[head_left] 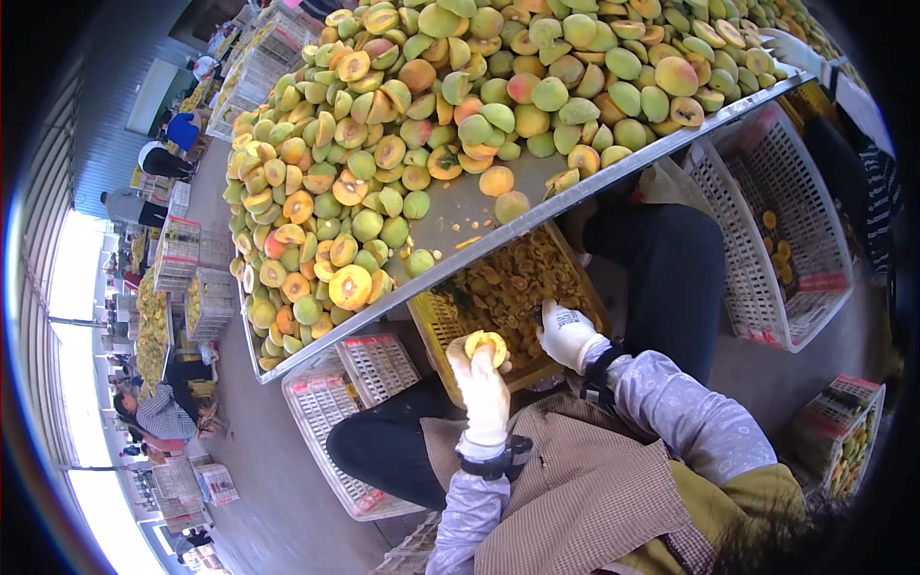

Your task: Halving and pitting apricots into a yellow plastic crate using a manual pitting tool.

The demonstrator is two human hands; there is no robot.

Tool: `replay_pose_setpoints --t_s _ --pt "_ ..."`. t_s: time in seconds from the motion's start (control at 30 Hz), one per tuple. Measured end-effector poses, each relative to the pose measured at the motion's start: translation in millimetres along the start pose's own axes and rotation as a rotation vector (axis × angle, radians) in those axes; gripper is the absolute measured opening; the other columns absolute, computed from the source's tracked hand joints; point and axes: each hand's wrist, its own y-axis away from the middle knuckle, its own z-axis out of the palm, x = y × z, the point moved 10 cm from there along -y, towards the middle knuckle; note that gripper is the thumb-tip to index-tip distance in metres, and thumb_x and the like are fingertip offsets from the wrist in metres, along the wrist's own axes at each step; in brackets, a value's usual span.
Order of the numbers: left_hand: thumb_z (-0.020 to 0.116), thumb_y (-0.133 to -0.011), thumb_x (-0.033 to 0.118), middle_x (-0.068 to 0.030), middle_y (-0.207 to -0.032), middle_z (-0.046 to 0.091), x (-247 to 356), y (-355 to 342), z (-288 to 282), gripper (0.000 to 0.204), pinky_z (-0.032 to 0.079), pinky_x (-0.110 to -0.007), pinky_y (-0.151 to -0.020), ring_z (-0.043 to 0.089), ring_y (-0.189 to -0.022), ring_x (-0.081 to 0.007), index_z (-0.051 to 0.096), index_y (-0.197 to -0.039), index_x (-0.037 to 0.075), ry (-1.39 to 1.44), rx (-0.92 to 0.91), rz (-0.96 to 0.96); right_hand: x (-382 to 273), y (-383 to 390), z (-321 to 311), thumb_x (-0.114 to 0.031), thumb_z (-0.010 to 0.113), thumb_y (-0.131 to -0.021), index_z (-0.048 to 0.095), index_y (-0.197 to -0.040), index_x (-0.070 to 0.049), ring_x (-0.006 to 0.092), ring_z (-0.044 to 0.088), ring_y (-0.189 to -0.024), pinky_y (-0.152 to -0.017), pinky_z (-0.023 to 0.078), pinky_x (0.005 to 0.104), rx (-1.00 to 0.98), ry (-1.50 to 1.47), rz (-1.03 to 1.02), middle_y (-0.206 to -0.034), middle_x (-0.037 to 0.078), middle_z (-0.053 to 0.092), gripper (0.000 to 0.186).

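Observation:
My left hand (482, 391), in a white glove, is closed around a yellow peach half (486, 347), with its cut face and hollow middle turned up. To its right, my white-gloved right hand (569, 335) has its fingers curled together. A small dark bit shows at its fingertips, too little to name. Both hands are over a yellow crate (430, 333) between my knees, which holds many orange-brown peach pits and scraps (522, 278). Beyond it, a metal table (450, 213) carries a big heap of green and yellow peaches (383, 144), many cut in half.
The table's raised metal edge (537, 213) runs between me and the heap. White crates stand at left (316, 407) and right (800, 287), with a fruit-filled crate (843, 431) farther right. A co-worker's gloved hand (793, 50) rests by the table's far right. Other people work at far left.

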Motion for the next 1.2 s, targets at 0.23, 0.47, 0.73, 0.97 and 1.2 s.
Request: replay_pose_setpoints --t_s 0.23,0.47,0.73,0.97,1.2 --pt "0.049 -0.097 0.017 -0.0173 -0.115 0.055 145.1 -13.3 -215.3 0.031 0.043 -0.039 -0.097 0.054 -0.105 -0.0267 0.055 -0.119 -0.003 -0.784 0.652 0.635 -8.9 14.0 -11.5 -0.03 0.058 -0.093 0.051 -0.117 0.002 0.0433 0.066 -0.099 -0.088 0.051 0.0495 -0.097 -0.099 0.062 -0.102 0.027 0.068 0.041" --pt "0.068 -0.089 0.021 -0.0241 -0.134 0.049 170.7 -74.7 -134.5 0.051 0.042 -0.051 -0.102 0.048 -0.124 -0.0415 0.051 -0.135 0.007 -1.235 0.239 0.751 -31.8 13.6 -3.8 -0.033 0.055 -0.095 0.052 -0.117 0.001 0.0422 0.066 -0.098 -0.088 0.051 0.0493 -0.125 -0.082 -0.05 -0.106 0.025 0.068 0.041" --pt "0.063 -0.088 0.044 -0.0219 -0.088 0.068 105.5 -179.6 26.8 0.046 0.051 -0.049 -0.081 0.065 -0.085 -0.043 0.062 -0.105 0.0 -1.501 -0.126 0.414 -35.3 17.0 -4.6 -0.032 0.055 -0.096 0.049 -0.126 0.001 0.0429 0.065 -0.1 -0.088 0.051 0.0484 -0.224 -0.079 -0.051 -0.109 0.025 0.067 0.045" --pt "0.058 -0.092 0.023 -0.0079 -0.092 0.063 111.4 -169.0 -12.8 0.025 0.048 -0.025 -0.062 0.057 -0.065 -0.0154 0.062 -0.106 0.002 -0.116 -0.211 0.091 -47.0 19.7 -35.0 -0.037 0.056 -0.098 0.05 -0.126 -0.002 0.0429 0.066 -0.099 -0.087 0.051 0.0487 -0.016 -0.344 -0.187 -0.109 0.026 0.067 0.046" --pt "0.042 -0.102 0.041 -0.013 -0.094 0.071 73.2 -66.1 15.3 0.046 0.046 -0.026 -0.062 0.06 -0.066 -0.016 0.066 -0.109 0.002 0.36 -0.285 -0.203 -99.7 40.1 -84.3 -0.045 0.055 -0.098 0.054 -0.112 0.001 0.0424 0.067 -0.079 -0.069 0.053 0.0462 0.104 -0.499 -0.395 -0.091 0.024 0.068 0.048"
